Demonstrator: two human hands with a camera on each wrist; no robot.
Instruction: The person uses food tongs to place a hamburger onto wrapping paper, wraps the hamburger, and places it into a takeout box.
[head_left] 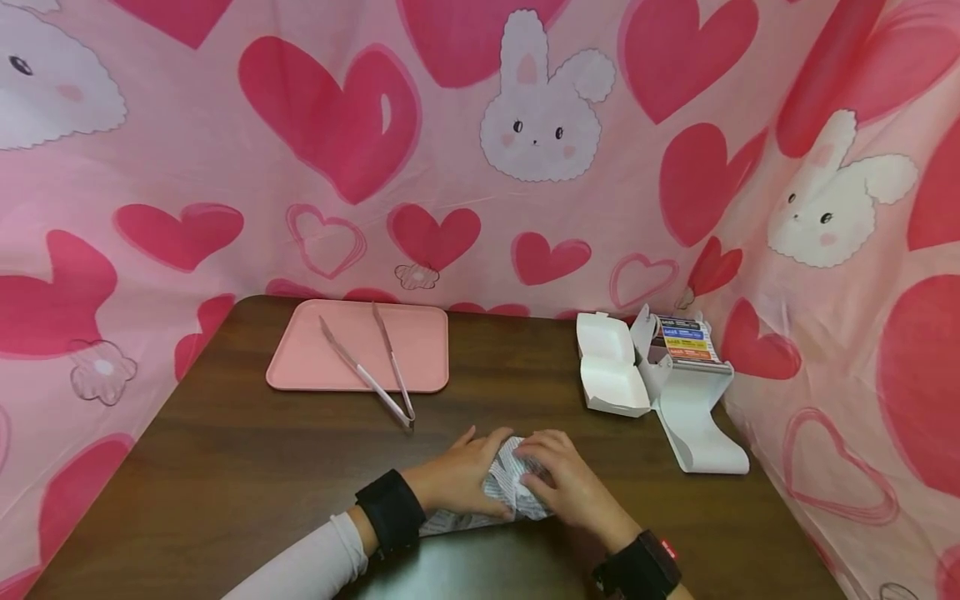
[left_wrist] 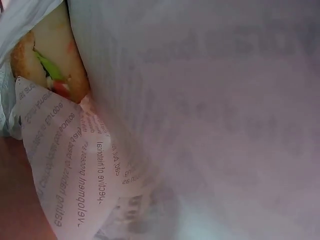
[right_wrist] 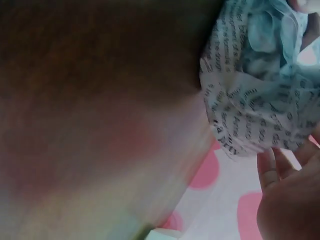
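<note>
A sandwich in printed wrapping paper (head_left: 512, 479) lies near the table's front edge, between both hands. My left hand (head_left: 461, 475) holds its left side, fingers over the far side and thumb in front. On the right, my right hand (head_left: 562, 483) grips the paper with bent fingers. Through a gap in the folds, the left wrist view shows the sandwich's bread (left_wrist: 70, 50) with green and red filling. Crumpled printed paper (right_wrist: 265, 110) fills the upper right of the right wrist view, with a hand (right_wrist: 290, 200) touching it from below.
On the dark wooden table (head_left: 225, 475), a pink tray (head_left: 300, 367) stands at the back left, with tongs (head_left: 375, 383) leaning over its front edge. At the back right are an open white carton (head_left: 611, 371) and a box with coloured labels (head_left: 686, 337), a white strip (head_left: 701, 429) hanging from it.
</note>
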